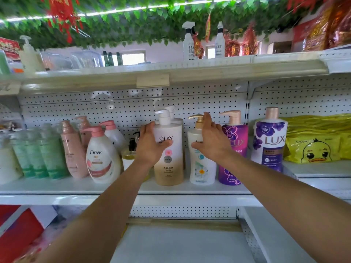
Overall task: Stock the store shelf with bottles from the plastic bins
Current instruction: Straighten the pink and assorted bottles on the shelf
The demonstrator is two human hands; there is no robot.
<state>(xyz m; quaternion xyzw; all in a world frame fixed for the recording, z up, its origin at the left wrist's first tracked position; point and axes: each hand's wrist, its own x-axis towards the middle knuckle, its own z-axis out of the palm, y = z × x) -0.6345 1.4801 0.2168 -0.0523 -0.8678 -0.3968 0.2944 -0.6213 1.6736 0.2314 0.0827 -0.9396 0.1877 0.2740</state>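
A white-and-gold Olay pump bottle (169,166) stands upright on the middle shelf (171,188). My left hand (150,145) grips its left side, thumb across the label. Right beside it stands a white bottle with a gold pump (202,168); my right hand (211,141) wraps around its upper body and neck. A second white pump bottle (175,118) stands behind the Olay one. No plastic bin shows clearly in this view.
Left of my hands stand a small amber bottle (129,154), a Dove bottle (102,158), pink bottles (73,149) and green tubes (38,154). To the right are two purple Lux bottles (234,149) (269,141) and yellow duck packs (315,147). Spray bottles (189,42) stand on the top shelf.
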